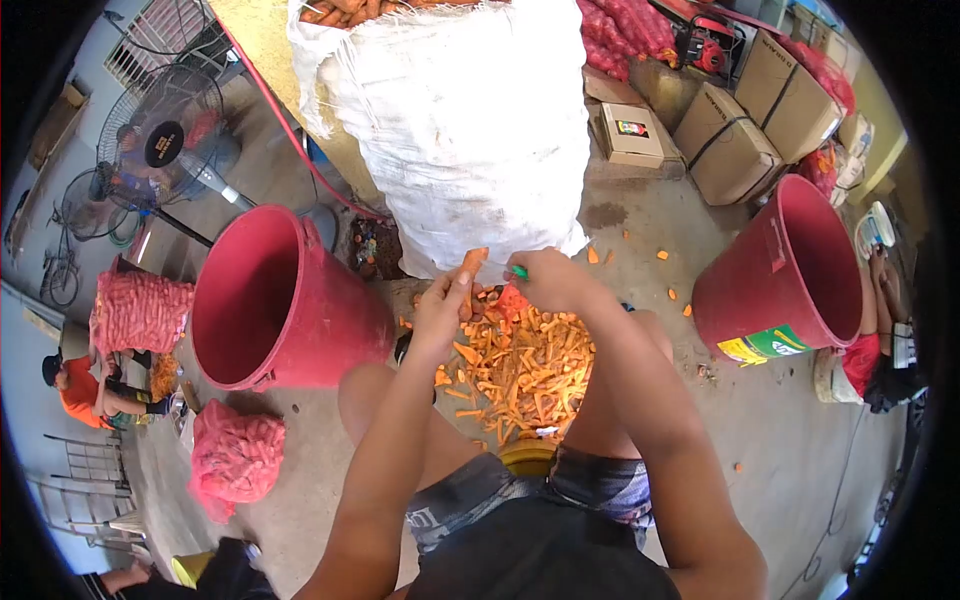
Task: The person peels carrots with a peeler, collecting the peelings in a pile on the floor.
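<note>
My left hand is closed around an orange carrot, its tip pointing up and away from me. Close beside it, my right hand grips a small tool with a green handle; its blade is too small to make out. Below both hands, between my legs, lies a heap of orange carrot scraps on the floor. Just beyond the hands stands a large white woven sack, with carrots showing at its top.
Red tubs stand left and right. A pink mesh sack sits at lower left. Strapped cardboard boxes are at back right, a standing fan at back left. Other people sit at both sides.
</note>
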`<state>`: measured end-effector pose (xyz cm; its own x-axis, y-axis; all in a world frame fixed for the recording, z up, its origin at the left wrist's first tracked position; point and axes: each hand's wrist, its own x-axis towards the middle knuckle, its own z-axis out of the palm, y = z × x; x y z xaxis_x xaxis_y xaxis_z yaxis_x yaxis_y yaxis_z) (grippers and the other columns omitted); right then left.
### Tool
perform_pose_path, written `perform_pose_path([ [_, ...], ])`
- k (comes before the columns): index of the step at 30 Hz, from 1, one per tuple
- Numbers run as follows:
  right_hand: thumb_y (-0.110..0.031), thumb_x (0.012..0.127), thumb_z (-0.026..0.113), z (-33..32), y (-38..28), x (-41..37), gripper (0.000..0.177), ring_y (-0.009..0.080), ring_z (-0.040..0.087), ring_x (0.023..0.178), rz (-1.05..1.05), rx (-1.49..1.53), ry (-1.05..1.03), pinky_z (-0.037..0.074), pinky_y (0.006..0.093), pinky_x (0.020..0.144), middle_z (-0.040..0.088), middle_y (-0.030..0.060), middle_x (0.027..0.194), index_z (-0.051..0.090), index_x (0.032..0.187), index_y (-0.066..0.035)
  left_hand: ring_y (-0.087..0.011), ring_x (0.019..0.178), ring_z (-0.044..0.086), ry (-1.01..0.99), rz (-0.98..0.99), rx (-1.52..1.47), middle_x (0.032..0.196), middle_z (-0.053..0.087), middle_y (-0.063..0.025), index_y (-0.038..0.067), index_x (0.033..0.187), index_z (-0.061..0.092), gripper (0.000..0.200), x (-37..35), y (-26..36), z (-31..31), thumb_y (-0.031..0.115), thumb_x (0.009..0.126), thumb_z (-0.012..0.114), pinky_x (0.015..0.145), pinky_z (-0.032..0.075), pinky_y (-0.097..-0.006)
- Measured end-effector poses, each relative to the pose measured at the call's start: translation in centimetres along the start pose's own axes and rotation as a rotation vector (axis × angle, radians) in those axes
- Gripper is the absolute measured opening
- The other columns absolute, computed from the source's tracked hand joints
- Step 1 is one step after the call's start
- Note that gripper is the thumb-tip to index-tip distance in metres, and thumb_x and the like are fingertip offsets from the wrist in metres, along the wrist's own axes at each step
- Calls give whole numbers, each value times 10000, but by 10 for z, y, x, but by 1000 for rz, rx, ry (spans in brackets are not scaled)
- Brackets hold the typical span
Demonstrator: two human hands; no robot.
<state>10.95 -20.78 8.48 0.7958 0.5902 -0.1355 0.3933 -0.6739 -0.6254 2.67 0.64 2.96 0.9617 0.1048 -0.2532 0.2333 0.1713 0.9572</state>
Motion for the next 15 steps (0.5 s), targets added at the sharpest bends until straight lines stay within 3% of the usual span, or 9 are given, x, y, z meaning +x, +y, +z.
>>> perform_pose_path([
  [1,-173,934,630,9,2,3,275,457,707,966,-12,38,12,552,517,874,741,272,976,725,1137,-14,-151,838,671,18,26,26,1097,684,-79,-18,1349,583,486,-1,-5,1,382,1078,633,738,572,-319],
  [5,-135,867,634,54,28,14,284,449,714,984,-2,60,127,562,521,918,738,288,953,740,1092,3,-124,821,643,79,21,126,1072,679,-66,-24,1359,582,459,-8,-15,7,329,1073,653,739,559,-298],
  [8,-92,845,629,51,12,11,294,448,717,985,-7,28,99,568,526,912,743,283,984,741,1098,10,-105,810,628,92,106,182,1039,688,-55,-45,1358,594,478,-15,-24,3,311,1053,687,722,544,-267],
  [12,-53,829,631,55,29,15,310,431,730,979,23,-3,65,577,518,897,748,275,1000,745,1108,17,-100,864,615,-30,171,125,1082,679,-58,-27,1375,585,432,-25,-10,7,267,1068,664,780,530,-279],
  [14,-35,820,633,70,69,28,323,403,743,991,158,-251,-247,585,493,887,756,254,1002,753,1117,9,-98,890,611,-114,198,52,1100,678,-61,-17,1386,582,418,-28,-10,7,250,1073,655,810,527,-285],
  [15,-35,820,633,71,73,31,323,403,743,991,158,-243,-231,585,493,887,756,254,1002,753,1117,9,-103,925,610,-96,207,-59,1137,674,-61,-4,1400,572,412,-23,-9,7,235,1074,652,837,527,-289],
])
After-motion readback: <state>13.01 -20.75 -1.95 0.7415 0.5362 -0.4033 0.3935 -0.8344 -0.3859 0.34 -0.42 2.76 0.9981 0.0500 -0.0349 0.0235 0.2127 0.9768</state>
